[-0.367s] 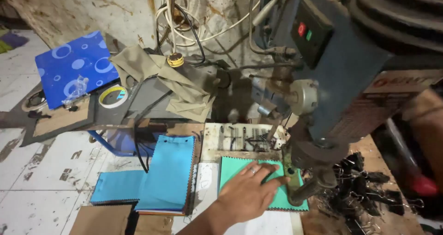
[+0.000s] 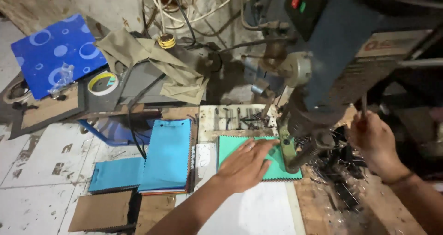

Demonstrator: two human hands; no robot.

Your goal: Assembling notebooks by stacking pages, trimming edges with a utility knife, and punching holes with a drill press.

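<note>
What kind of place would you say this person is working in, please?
Probably a small workshop that makes fabric sample books: a drill press stands over a teal swatch stack held flat by the left hand, with more blue swatches piled beside it.

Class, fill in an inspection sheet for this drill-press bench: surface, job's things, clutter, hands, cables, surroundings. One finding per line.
Surface: worn wooden bench, white sheet on it.
Job's things: green fabric swatch stack under the drill press.
Clutter: blue swatch stack, black clips, tape roll, khaki cloth.
Hands: left hand flat on the green stack; right hand grips the lever.
Cables: white coil, black cord.
Surroundings: stained wall, blue patterned board.
</note>
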